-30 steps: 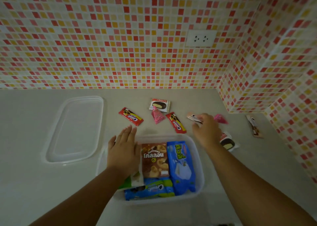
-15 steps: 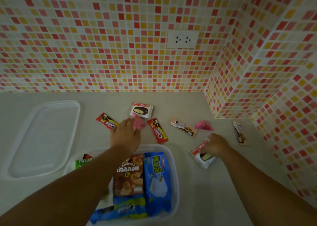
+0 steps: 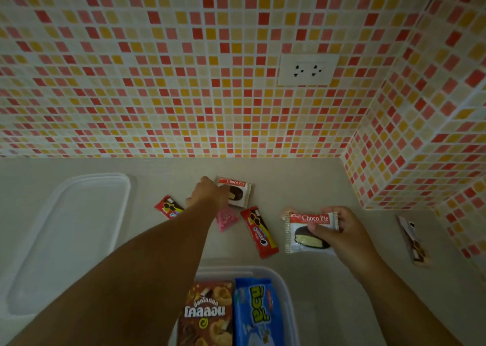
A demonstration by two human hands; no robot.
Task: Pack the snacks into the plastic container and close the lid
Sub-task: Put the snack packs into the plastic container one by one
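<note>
- Container (image 3: 285, 290), clear plastic, sits at 6 o'clock of the view on the counter (image 3: 328, 188), its near part cut off by the bottom edge.
- Inside it, a brown box (image 3: 207, 316) lies just left of a blue pack (image 3: 259, 314); the two touch side by side.
- Lid (image 3: 71, 240) lies flat on the counter at 9 o'clock, well apart from the container.
- Left hand (image 3: 207, 194) reaches out to 12 o'clock of the container and rests on the left end of the far pie (image 3: 238, 191), a white and red wrapper; fingers are curled down over it, but whether they actually grip it cannot be told.
- Right hand (image 3: 339, 230) at 2 o'clock of the container pinches the near pie (image 3: 307, 234), thumb on the front and fingers behind the right edge, the wrapper facing the camera.
- Pink sachet (image 3: 226, 218) lies just below the left wrist, partly hidden by the forearm.
- Small red bar (image 3: 168, 206) lies at 9 o'clock of the left hand, its right end under the arm.
- Long red bar (image 3: 259, 231) lies tilted between the sachet and the near pie, touching neither.
- Pale wrapper tip (image 3: 286, 211) peeks out behind the top left corner of the near pie; what it is cannot be told.
- Brown stick (image 3: 413, 240) lies at 3 o'clock by the tiled wall (image 3: 157, 82), well apart from the right hand.
- Socket (image 3: 306, 69) sits on that wall at 1 o'clock.
</note>
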